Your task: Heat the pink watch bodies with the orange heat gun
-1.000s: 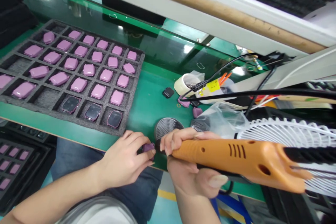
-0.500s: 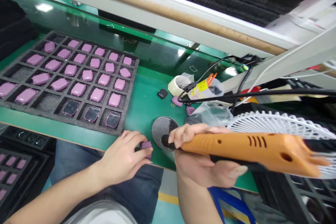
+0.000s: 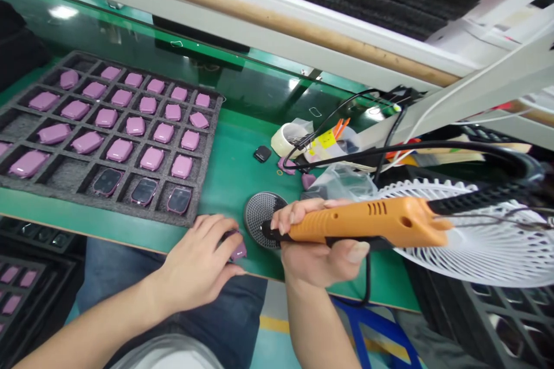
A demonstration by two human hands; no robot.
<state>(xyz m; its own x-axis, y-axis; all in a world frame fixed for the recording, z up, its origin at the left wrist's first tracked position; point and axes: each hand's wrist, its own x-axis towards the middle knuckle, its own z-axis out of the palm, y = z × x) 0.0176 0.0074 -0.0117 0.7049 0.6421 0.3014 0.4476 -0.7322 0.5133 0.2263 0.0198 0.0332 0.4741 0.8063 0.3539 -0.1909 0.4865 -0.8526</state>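
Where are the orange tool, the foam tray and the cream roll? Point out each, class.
Orange tool (image 3: 367, 223): head view, middle of its body.
Foam tray (image 3: 206, 155): head view, right rim.
Cream roll (image 3: 281, 141): head view, outer side.

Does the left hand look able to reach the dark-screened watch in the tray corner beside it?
Probably yes: the left hand lies beside that corner of the foam tray and nothing covers the dark-screened watch, though the hand holds a purple watch case.
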